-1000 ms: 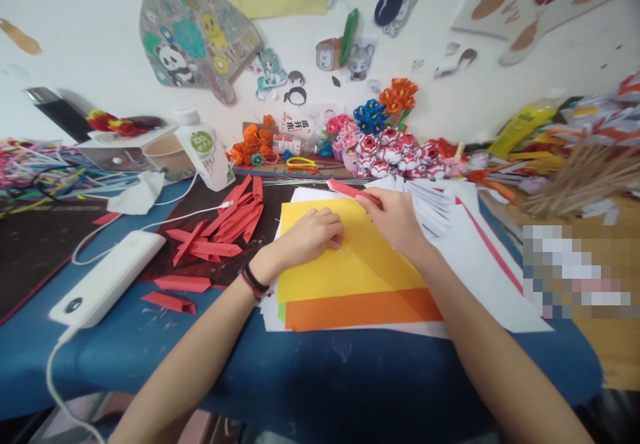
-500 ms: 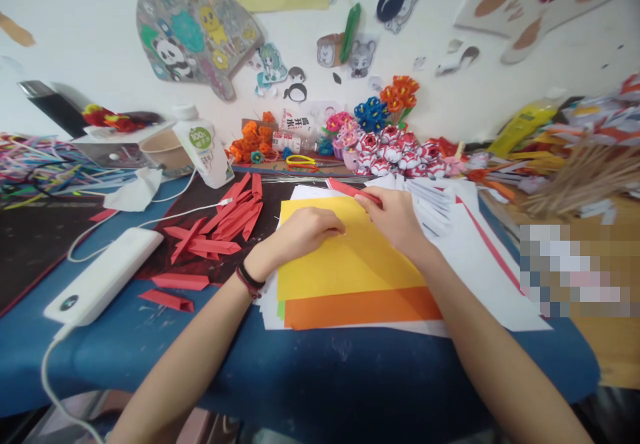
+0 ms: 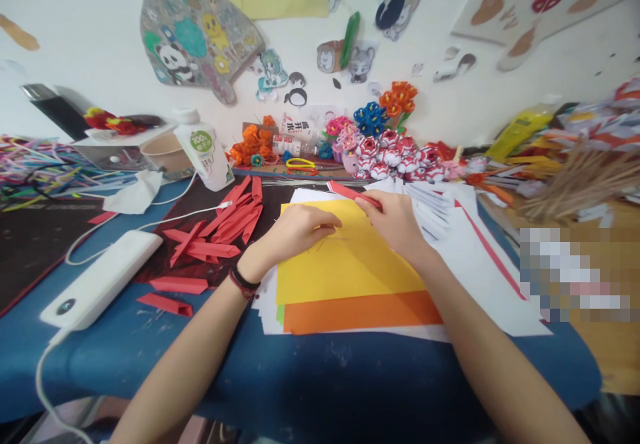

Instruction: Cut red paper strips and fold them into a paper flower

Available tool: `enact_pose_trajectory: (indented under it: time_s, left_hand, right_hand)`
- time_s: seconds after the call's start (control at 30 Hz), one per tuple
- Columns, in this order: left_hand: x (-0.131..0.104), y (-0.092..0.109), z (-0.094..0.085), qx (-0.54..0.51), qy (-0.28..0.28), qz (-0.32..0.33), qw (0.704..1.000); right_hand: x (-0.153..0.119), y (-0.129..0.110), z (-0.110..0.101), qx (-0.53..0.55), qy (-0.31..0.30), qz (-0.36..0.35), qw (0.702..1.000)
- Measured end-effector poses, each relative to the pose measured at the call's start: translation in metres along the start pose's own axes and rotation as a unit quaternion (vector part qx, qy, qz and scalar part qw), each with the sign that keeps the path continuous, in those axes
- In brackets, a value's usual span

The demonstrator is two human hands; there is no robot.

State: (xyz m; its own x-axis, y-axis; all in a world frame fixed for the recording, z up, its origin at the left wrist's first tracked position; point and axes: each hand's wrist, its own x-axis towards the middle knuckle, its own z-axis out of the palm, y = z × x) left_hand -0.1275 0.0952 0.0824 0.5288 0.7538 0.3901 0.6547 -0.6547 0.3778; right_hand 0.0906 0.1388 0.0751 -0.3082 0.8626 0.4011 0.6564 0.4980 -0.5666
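My right hand [image 3: 397, 225] grips a folded red paper strip [image 3: 349, 193] between thumb and fingers, over the far edge of the yellow paper [image 3: 345, 271]. My left hand [image 3: 305, 226] rests on that yellow sheet, fingers bent and thumb tip close to them. Whatever lies between its fingertips, if anything, is too small to make out. Beneath the yellow sheet show an orange sheet [image 3: 360, 314] and several white ones. Left of the stack, several folded red paper pieces [image 3: 233, 221] lie in a loose pile on a dark mat.
A white power bank [image 3: 103, 281] with a cable lies at left. A white bottle [image 3: 205, 151] stands behind the red pile. Craft flowers [image 3: 390, 154] line the wall. White paper strips [image 3: 430, 211] and wooden sticks [image 3: 565, 184] lie to the right.
My left hand has shifted slightly left, its fingertips drawing back from the middle of the yellow sheet. My right hand still holds the red strip in nearly the same place.
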Motion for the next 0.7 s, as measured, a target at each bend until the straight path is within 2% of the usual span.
enact_pose_trajectory:
  time_s: [0.1,0.17,0.27,0.33,0.43,0.7]
  left_hand:
    - [0.001,0.001,-0.001,-0.040,0.038,-0.035,0.998]
    - [0.002,0.003,0.002,-0.096,0.096,-0.079,0.988]
    - [0.005,0.008,0.014,-0.228,0.207,-0.150,0.939]
    - [0.007,0.014,0.023,-0.310,0.242,-0.182,0.901]
    - [0.009,0.023,0.033,-0.355,0.261,-0.226,0.869]
    - [0.009,0.026,0.035,-0.346,0.248,-0.277,0.861]
  right_hand:
    - [0.000,0.000,-0.001,0.016,0.003,0.004,1.000]
    - [0.000,-0.001,-0.001,0.027,0.006,0.004,1.000]
    - [-0.001,-0.005,0.000,0.045,0.006,-0.004,0.999]
    - [-0.002,-0.008,0.002,0.058,0.005,-0.011,0.998]
    - [-0.004,-0.014,0.003,0.073,0.001,-0.023,0.997]
    - [-0.006,-0.015,0.007,0.123,-0.014,-0.030,0.992]
